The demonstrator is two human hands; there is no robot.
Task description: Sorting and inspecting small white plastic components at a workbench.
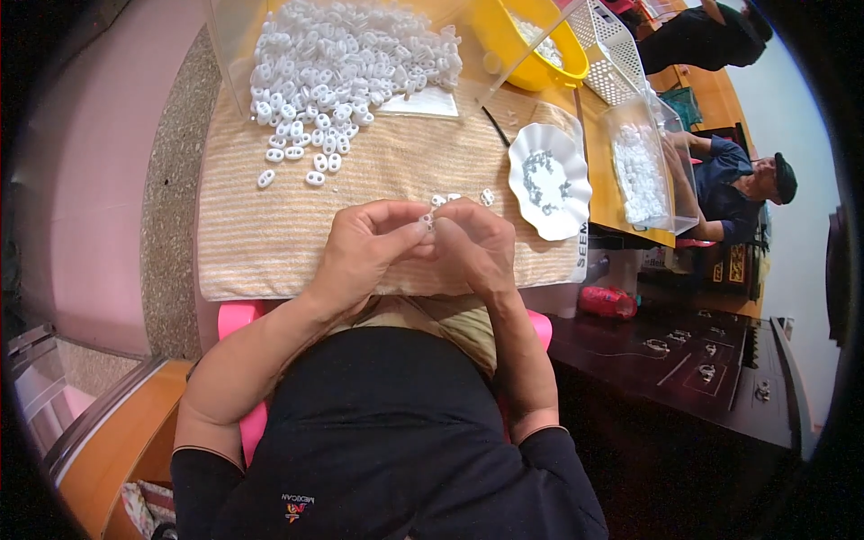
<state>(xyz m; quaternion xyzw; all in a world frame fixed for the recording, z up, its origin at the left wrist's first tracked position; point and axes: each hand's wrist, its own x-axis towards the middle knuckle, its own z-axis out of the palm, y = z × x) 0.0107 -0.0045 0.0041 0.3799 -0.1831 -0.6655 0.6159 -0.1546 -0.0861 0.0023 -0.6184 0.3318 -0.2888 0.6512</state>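
My left hand [364, 243] pinches a small white plastic piece with holes [427, 219] between thumb and forefinger, above the near part of the towel. Close against it, my right hand [477, 238] has its fingers drawn together; what sits in them is hidden. Just beyond my fingertips lie a few white two-holed oval pieces [487, 196]. A large pile of the same white pieces [351, 63] spreads over the far left of the table, with several loose ones at its near edge. To the right, a white scalloped plate [567, 153] bears many small grey parts.
A striped towel [243, 225] covers the table. Far right stand a yellow basin [504, 54], a white perforated basket [607, 40] and a clear bin of white pieces [639, 171]. A co-worker [729, 180] sits beyond it. A dark stick [495, 126] lies near the plate.
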